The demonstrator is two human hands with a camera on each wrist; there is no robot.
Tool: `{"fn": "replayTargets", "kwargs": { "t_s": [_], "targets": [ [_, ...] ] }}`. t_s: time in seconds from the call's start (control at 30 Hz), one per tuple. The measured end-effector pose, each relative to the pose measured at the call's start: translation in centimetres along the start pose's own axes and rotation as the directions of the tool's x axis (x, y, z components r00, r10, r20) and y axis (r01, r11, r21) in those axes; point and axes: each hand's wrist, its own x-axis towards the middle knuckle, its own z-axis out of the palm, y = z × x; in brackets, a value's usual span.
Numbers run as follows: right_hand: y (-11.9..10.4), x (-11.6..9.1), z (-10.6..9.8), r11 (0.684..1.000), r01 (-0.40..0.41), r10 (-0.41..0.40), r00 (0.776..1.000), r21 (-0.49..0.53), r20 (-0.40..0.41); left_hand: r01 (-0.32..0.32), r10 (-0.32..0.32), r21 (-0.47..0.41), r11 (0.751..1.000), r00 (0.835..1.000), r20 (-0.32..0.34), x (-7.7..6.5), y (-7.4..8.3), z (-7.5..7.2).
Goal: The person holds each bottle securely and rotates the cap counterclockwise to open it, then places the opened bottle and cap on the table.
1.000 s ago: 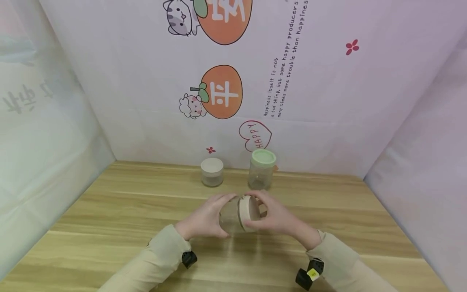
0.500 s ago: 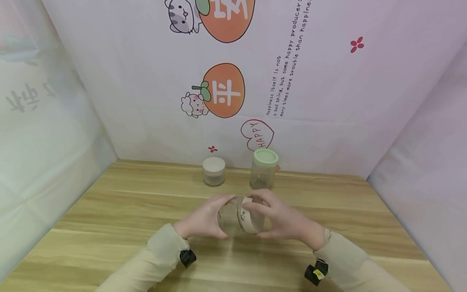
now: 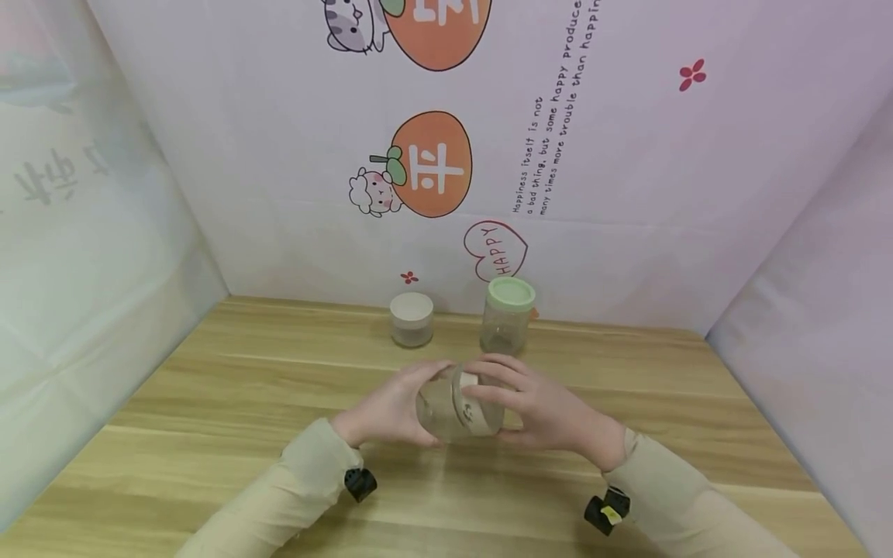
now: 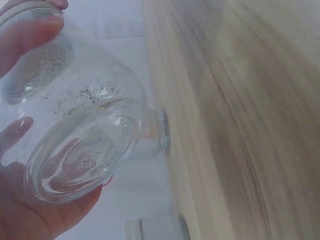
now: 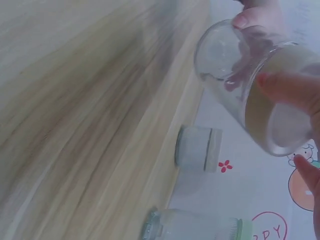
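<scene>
A clear jar with a cream-white lid is held on its side above the table, base to the left. My left hand grips the jar's body, thumb below and fingers above. My right hand holds the lid from the right, its fingers across the rim. Small dark marks show on the lid's side. In the left wrist view the jar's base faces the camera, and fine dark specks are scattered over the clear wall. The right wrist view shows the lid with a finger over its edge.
At the back of the wooden table stand a short jar with a white lid and a taller clear jar with a pale green lid. A printed white cloth hangs behind them, with more cloth at both sides.
My right fingers have shifted round the lid, and the lid's marks have turned into view on its near side. My left hand keeps its grip on the jar. The head view has tilted down slightly.
</scene>
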Motion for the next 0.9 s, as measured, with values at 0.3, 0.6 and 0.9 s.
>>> {"fn": "replayTargets", "kwargs": {
  "t_s": [0.3, 0.6, 0.9],
  "targets": [
    [-0.3, 0.3, -0.2, 0.974, -0.221, 0.214, 0.971, 0.057, 0.105, 0.02, -0.02, -0.006, 1.0, 0.999, -0.033, -0.2, -0.2, 0.0],
    [-1.0, 1.1, -1.2, 0.718, -0.642, 0.601, 0.767, 0.269, 0.224, -0.024, 0.025, 0.015, 1.0, 0.997, -0.072, 0.0, 0.0, 0.1],
    [-1.2, 1.4, -1.2, 0.692, -0.682, 0.618, 0.729, 0.238, 0.295, -0.052, 0.056, 0.067, 0.996, 0.997, -0.059, 0.5, 0.5, 0.6]
  ]
}}
